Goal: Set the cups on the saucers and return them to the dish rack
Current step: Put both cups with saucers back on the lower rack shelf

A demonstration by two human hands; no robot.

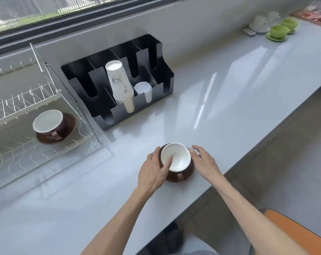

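A brown cup with a white inside (178, 159) sits on a brown saucer (192, 170) on the grey counter near its front edge, handle facing me. My left hand (153, 170) grips the set from the left, with the thumb over the cup's rim. My right hand (203, 162) is at the right side with fingers spread, fingertips at the rim. A second brown cup (47, 122) stands on its saucer (69, 126) on the lower shelf of the wire dish rack (18, 159) at the left.
A black cup organizer (156, 52) with stacked paper cups (119, 80) stands behind, beside the rack. Green cups (279, 31) and white cups (259, 22) on saucers sit at the far right. An orange seat (294, 229) is below the counter edge.
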